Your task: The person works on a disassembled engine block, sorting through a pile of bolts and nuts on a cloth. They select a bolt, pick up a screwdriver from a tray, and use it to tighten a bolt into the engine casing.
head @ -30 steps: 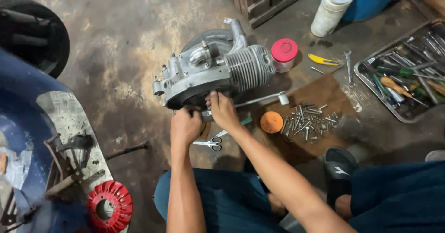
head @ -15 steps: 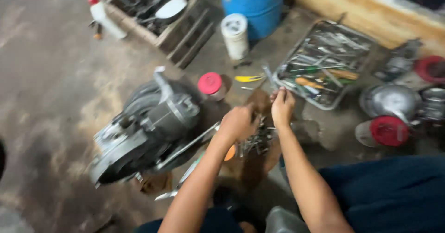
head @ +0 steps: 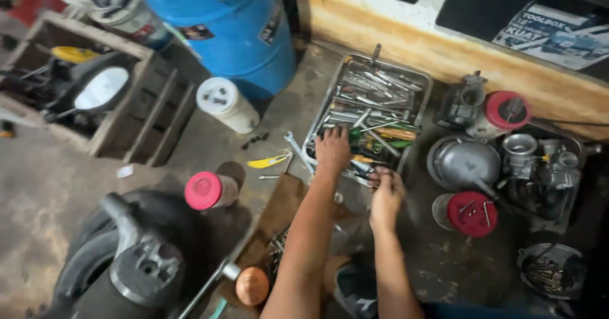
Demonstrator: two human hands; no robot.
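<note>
Fingers of the left hand (head: 333,146) lie spread, palm down, on the tools at the near left corner of the metal tool tray (head: 419,81), centre of frame. Right hand (head: 385,189) sits just below and right of it, at the tray's lower edge, fingers curled around a small dark tool (head: 365,174); exact pinch cannot be told from this angle.

Tray: holds wrenches, sockets, and screwdrivers with orange and green handles (head: 387,134), packed tight. Open-ended spanner (head: 297,151) lies on the floor just left of the tray, yellow curved piece (head: 269,161) beside it.

Surroundings: blue drum (head: 222,21) upper centre, white plastic bottle (head: 225,103) below it. Wooden crate (head: 95,97) upper left. Engine casing (head: 136,262) lower left, red-capped can (head: 208,191) just above it. Orange round cap (head: 252,285) bottom centre. Right of the tray: grey metal cover (head: 463,162), red-lidded tin (head: 468,213), carburettor parts (head: 545,160).
</note>
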